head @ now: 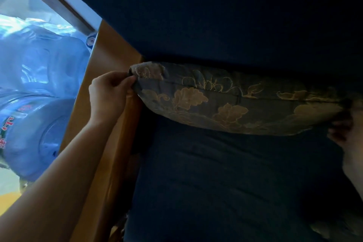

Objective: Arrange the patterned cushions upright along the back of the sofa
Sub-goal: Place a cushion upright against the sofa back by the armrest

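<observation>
Nearest the camera, the left forearm reaches up from the lower left, and the left hand (110,92) is closed in a pinch on the left corner of a patterned cushion (231,102), thumb and fingers gathering the fabric into a small tuck. At the right edge, the right hand (342,124) meets the cushion's opposite corner; it sits in shadow and partly out of frame, so its fingers seem curled round the corner, but how firmly they hold it I cannot tell.

The cushion itself hangs between the two hands, seen edge-on with its seam running along the length, over the dark blue sofa seat (225,182) and close to the sofa back (216,15) beyond it. Its left end lies just beside the wooden armrest (110,127).

The cover puckers where it is pinched and the body bellies down in the middle, so it looks soft, light and loosely filled. A corner pinch is enough to carry it, though it will likely sag and fold when stood up; holding the two top corners and pressing the lower edge into the crease of seat and back should help it stay upright.

Farther off to the left, past the armrest, lie large blue water bottles (39,127) under a window frame (59,4).
</observation>
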